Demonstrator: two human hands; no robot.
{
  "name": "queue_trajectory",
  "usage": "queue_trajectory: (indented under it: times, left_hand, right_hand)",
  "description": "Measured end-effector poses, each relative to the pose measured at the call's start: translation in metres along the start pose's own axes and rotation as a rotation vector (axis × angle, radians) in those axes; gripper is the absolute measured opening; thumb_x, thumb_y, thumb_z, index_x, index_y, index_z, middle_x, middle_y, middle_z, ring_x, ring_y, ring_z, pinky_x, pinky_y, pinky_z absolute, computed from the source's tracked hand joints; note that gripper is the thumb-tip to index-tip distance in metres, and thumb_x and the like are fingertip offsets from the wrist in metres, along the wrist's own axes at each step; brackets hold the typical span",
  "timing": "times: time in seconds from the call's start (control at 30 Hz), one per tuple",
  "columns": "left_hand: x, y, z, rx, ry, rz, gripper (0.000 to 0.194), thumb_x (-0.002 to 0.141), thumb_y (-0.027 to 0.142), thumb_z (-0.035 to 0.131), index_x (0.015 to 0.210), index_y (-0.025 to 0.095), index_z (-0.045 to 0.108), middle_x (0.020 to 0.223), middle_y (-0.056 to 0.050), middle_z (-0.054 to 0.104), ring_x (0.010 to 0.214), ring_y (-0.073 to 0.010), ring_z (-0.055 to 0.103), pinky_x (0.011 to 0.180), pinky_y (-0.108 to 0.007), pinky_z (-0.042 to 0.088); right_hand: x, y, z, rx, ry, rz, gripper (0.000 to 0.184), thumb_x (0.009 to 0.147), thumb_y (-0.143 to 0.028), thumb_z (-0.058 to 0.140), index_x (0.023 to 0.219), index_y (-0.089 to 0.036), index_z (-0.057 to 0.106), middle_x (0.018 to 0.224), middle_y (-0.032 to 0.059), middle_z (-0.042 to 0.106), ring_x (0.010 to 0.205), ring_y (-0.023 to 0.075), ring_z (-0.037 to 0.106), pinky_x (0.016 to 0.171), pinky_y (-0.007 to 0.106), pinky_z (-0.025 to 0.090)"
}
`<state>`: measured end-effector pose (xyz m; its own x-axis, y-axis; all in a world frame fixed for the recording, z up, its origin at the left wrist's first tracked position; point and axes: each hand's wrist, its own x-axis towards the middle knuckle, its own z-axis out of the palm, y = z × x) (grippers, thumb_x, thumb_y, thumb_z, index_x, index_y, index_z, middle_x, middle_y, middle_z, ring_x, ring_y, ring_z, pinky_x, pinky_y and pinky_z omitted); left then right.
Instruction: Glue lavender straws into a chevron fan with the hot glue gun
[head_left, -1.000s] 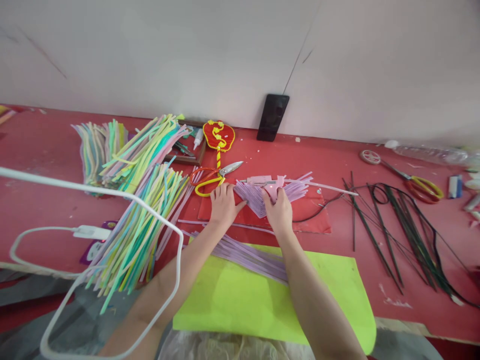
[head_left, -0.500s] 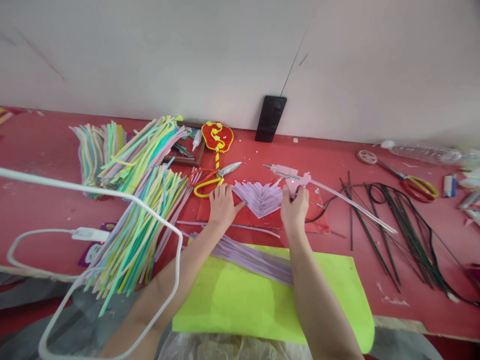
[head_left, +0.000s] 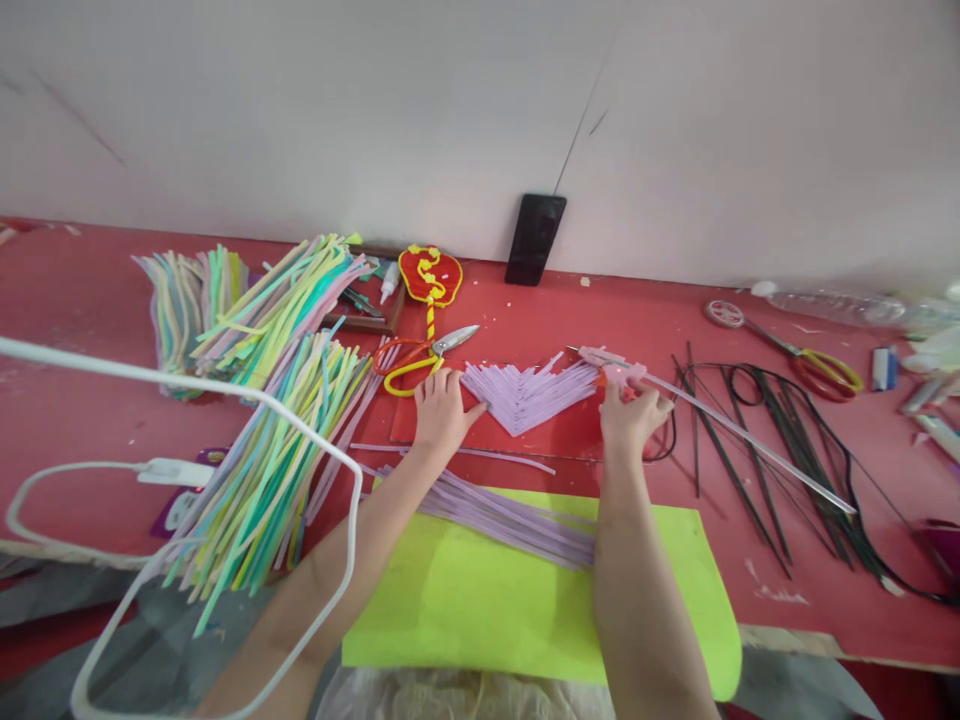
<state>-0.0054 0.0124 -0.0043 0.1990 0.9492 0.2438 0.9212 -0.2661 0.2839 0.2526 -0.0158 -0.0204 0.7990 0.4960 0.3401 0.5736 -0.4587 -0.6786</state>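
A V-shaped piece of lilac pipe cleaners (head_left: 517, 400) lies on a red sheet (head_left: 427, 420). My left hand (head_left: 442, 405) rests flat at its left edge, with the thumb reaching toward the lilac strips and nothing held. To the right of the piece, my right hand (head_left: 630, 415) grips a pink glue gun (head_left: 619, 370) by its handle. The gun's nozzle points left, and a long clear glue stick (head_left: 750, 440) juts from its back. Scissors with orange and yellow handles (head_left: 427, 360) lie just beyond my left hand.
Loose lilac pipe cleaners (head_left: 502, 525) cross a lime-green sheet (head_left: 480, 610). Multicoloured bundles (head_left: 277, 470) fill the left, behind a white frame (head_left: 330, 440). A phone (head_left: 535, 240) leans on the wall. Dark green stems (head_left: 795, 450), a cord and more scissors (head_left: 817, 370) are at right.
My right hand has moved right with the glue gun, uncovering the right side of the lilac piece. My left hand stays in nearly the same place.
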Motion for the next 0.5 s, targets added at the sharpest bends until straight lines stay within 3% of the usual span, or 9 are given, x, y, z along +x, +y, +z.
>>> queue_trajectory:
  times: [0.2, 0.3, 0.5]
  left_hand:
    - [0.000, 0.000, 0.000, -0.004, 0.009, 0.006, 0.050, 0.077, 0.041, 0.069, 0.117, 0.018, 0.051, 0.121, -0.013, 0.055, 0.112, -0.0301, 0.051, 0.096, -0.044, 0.038]
    - [0.000, 0.000, -0.001, -0.006, -0.001, -0.002, 0.050, 0.077, 0.041, 0.069, 0.117, 0.018, 0.051, 0.121, -0.013, 0.055, 0.112, -0.0298, 0.051, 0.097, -0.043, 0.037]
    - [0.002, 0.001, -0.001, 0.002, -0.020, -0.020, 0.052, 0.076, 0.042, 0.070, 0.118, 0.017, 0.051, 0.122, -0.011, 0.055, 0.113, -0.0293, 0.050, 0.097, -0.043, 0.038]
  right_hand:
    - [-0.004, -0.010, -0.009, -0.066, 0.037, -0.085, 0.018, 0.078, -0.026, 0.052, 0.092, -0.017, 0.058, 0.105, 0.0190, 0.052, 0.102, 0.0331, 0.047, 0.093, 0.048, 0.036]
    - [-0.013, -0.026, -0.010, -0.019, 0.006, -0.227, 0.016, 0.081, -0.024, 0.048, 0.092, -0.018, 0.057, 0.094, 0.0143, 0.054, 0.095, 0.0288, 0.048, 0.090, 0.045, 0.038]
    - [-0.064, -0.065, 0.000, 0.082, -0.245, -0.559, 0.022, 0.084, -0.021, 0.048, 0.098, -0.019, 0.064, 0.095, 0.0095, 0.053, 0.095, 0.0249, 0.049, 0.091, 0.044, 0.041]
